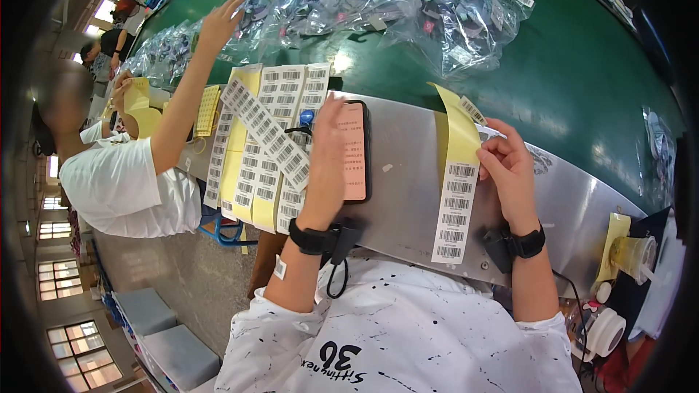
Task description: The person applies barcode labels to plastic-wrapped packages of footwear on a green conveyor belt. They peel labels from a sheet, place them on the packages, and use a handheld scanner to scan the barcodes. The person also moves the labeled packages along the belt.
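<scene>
My right hand pinches the edge of a strip of barcode labels. The strip's yellow backing curls up at the far end, where one label sticks out from it. My left hand is smeared by motion over the left side of a phone with a pink screen, and its fingers are not clear. Left of it lie several label sheets, one strip slanting across them. A small blue-topped object rests on the sheets.
Clear plastic bags of purple-grey items line the green tabletop beyond the metal edge strip. At the left a co-worker in a white shirt reaches across toward the bags. A plastic cup stands at the right.
</scene>
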Action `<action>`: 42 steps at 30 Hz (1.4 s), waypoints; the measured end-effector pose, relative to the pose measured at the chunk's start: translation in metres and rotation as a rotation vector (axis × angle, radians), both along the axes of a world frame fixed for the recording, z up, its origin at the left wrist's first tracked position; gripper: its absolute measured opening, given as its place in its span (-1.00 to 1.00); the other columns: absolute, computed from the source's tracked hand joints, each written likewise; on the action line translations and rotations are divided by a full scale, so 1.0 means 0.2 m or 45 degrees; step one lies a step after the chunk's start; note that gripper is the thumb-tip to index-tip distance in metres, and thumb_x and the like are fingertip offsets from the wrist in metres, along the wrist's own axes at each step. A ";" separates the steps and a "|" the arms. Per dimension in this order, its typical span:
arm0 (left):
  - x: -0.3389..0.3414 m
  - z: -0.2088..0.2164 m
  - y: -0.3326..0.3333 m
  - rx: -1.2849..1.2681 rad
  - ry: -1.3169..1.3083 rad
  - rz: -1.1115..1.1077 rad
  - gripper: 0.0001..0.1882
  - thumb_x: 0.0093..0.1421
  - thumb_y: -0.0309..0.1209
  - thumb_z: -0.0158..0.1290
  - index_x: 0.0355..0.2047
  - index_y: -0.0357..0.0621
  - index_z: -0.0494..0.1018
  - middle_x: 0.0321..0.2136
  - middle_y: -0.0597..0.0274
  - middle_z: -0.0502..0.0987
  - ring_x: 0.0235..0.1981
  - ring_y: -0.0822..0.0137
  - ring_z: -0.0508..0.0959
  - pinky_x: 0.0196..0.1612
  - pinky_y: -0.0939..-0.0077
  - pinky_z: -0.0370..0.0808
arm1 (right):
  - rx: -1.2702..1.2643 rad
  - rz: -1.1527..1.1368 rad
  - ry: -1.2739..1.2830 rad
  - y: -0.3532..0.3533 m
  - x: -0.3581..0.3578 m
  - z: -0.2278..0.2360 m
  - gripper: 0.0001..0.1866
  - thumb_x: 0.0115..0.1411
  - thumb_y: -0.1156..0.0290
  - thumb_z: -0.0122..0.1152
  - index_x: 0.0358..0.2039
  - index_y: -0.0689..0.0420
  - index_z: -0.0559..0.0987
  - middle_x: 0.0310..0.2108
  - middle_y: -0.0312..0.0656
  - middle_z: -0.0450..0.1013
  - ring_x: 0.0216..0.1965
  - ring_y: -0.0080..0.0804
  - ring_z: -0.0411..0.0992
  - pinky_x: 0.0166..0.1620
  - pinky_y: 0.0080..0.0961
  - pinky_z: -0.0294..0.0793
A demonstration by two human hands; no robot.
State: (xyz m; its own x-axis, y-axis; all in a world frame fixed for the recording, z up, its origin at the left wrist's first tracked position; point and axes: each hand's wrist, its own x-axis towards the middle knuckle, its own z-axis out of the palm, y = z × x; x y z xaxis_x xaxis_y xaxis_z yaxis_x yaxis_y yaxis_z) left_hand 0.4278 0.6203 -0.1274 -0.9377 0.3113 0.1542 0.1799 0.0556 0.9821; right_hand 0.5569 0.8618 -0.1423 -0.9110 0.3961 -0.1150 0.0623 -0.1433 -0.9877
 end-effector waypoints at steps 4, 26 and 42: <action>0.00 0.02 -0.05 0.200 0.045 0.130 -0.46 0.39 -0.14 -0.27 0.21 -0.30 0.18 0.24 0.03 0.19 0.29 0.23 0.16 0.33 0.32 0.07 | 0.029 -0.032 -0.006 0.00 0.01 -0.01 -0.56 0.20 0.61 0.07 0.11 0.18 0.38 -0.41 -0.33 0.40 -0.47 -0.70 0.35 -0.37 -0.74 0.37; 0.27 -0.13 0.41 -0.622 0.493 -0.473 -0.90 0.16 -0.44 0.00 -0.36 -0.21 0.40 -0.43 0.05 0.46 -0.42 -0.04 0.51 -0.35 0.12 0.45 | 0.057 -0.106 0.042 0.03 0.01 -0.04 -0.50 0.19 0.59 0.11 0.17 0.21 0.31 -0.40 -0.30 0.44 -0.49 -0.69 0.34 -0.38 -0.75 0.35; 0.26 -0.17 0.40 -0.568 0.531 -0.445 -0.92 0.12 -0.45 0.01 -0.40 -0.19 0.42 -0.46 0.07 0.47 -0.45 0.00 0.52 -0.39 0.15 0.46 | 0.105 -0.069 0.031 0.02 0.00 -0.05 -0.49 0.20 0.58 0.12 0.17 0.21 0.30 -0.40 -0.32 0.44 -0.49 -0.69 0.35 -0.38 -0.75 0.36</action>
